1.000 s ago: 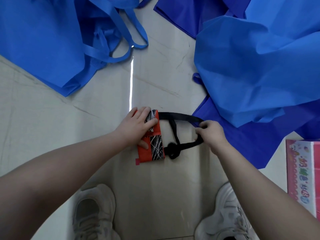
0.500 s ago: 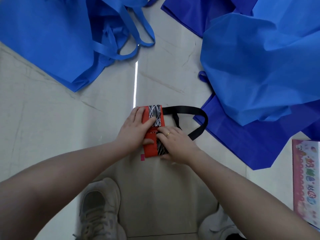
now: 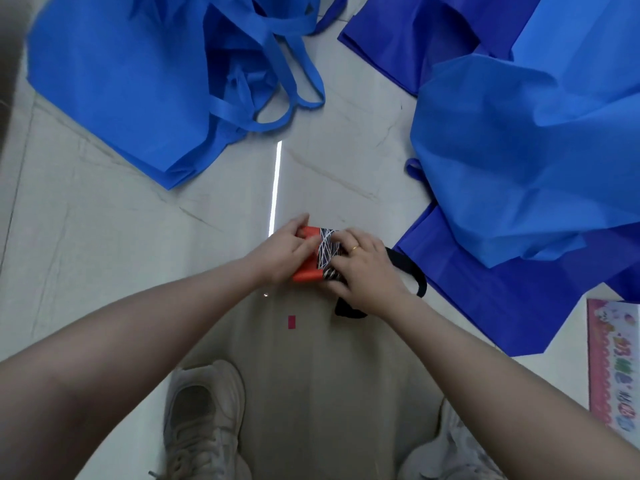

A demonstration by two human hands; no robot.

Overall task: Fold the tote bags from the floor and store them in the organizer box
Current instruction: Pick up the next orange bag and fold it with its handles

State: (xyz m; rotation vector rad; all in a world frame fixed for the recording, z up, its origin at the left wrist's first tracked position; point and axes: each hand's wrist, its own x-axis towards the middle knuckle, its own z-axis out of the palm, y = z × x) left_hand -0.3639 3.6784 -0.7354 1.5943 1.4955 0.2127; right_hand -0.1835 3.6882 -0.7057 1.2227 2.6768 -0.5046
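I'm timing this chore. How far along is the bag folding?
Early. In hand: both the left hand and right hand grip the orange bag, folded small. Left: blue totes lie unfolded on the floor; nothing visibly reached the box.

Pale tiled floor point(image 3: 121, 271) bears blue tote bags point(image 3: 131, 81), red scrap point(image 3: 292, 322).

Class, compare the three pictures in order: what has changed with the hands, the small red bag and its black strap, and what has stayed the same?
The right hand let go of the black strap and came onto the red bag, which both hands now grip and lift off the floor. The left hand kept hold of it throughout. A small red tag now lies on the floor. The blue bags and the box lie as before.
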